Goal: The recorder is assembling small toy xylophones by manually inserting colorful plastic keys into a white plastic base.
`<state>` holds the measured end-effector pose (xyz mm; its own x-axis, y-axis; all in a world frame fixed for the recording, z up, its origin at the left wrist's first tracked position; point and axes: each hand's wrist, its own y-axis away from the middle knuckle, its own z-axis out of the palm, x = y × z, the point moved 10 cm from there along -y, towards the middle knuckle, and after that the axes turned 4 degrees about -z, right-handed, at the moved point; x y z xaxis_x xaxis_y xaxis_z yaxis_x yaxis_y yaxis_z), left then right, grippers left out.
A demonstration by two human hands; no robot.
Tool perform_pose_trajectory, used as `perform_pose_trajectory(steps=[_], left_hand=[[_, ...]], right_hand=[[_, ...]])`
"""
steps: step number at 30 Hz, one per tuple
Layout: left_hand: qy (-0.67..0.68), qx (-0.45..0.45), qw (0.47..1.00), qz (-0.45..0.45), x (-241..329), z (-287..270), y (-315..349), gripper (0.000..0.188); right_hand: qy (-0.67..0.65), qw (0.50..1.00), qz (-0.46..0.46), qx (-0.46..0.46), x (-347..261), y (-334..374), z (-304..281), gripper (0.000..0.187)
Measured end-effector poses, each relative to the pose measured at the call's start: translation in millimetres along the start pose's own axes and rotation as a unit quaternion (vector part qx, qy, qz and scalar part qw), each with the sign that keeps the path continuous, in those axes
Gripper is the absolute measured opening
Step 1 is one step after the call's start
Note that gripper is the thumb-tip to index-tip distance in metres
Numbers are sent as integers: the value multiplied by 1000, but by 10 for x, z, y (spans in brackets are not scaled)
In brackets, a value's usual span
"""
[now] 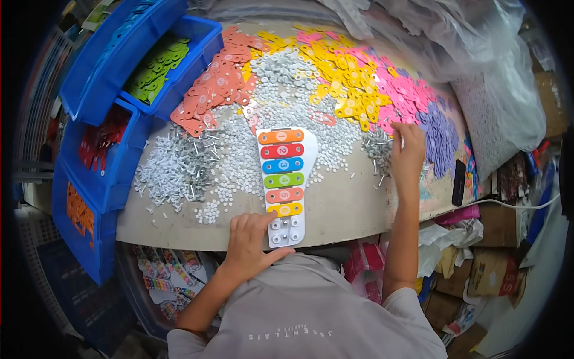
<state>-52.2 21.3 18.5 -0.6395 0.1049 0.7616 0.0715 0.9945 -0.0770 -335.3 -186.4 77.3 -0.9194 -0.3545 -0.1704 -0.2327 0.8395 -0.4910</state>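
Note:
A toy xylophone (283, 165) lies on the table in front of me, with a white base and orange, red, blue, green, salmon and yellow bars. At its near end, white pegs show with no bar over them. My left hand (246, 244) holds the base there, index finger by the yellow bar and thumb along the bottom edge. To the right, my right hand (409, 143) is raised over the edge of a pile of silver screws (378, 152), beside the pink bars (406, 96). Its fingertips are pinched; whatever is between them is too small to name.
White-headed screws (173, 170) and small white caps (242, 161) surround the xylophone. Behind are heaps of salmon bars (218, 81) and yellow bars (347, 72); purple bars (439, 134) lie right. Blue bins (125, 158) line the left; a black phone (459, 182) rests at the right edge.

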Motion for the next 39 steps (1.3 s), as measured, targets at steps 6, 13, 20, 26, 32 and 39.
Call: perform_pose_trajectory(steps=[6,13,20,26,32,39], left_hand=[[-7,14,1000,11,-25,74,-3,76],[-8,40,999,21,-25,35,-56,77],[6,42,999,13,-31,56,-75,77],[21,44,999,-2,-51,16,-57,83],[70,66,995,-35,-145,-59,-5,87],[107,87,986,-92,-369,-72,78,72]], right_hand=[[39,997,-27,-60,347,-38,280,13],[61,993,-75,-70,355,-50,347,11],[55,987,-132,-68,247,-11,272,9],[7,998,-66,-24,487,-55,274,8],[-46,997,41,35,860,-67,268,14],[-373,889,259,-51,455,75,189,17]])
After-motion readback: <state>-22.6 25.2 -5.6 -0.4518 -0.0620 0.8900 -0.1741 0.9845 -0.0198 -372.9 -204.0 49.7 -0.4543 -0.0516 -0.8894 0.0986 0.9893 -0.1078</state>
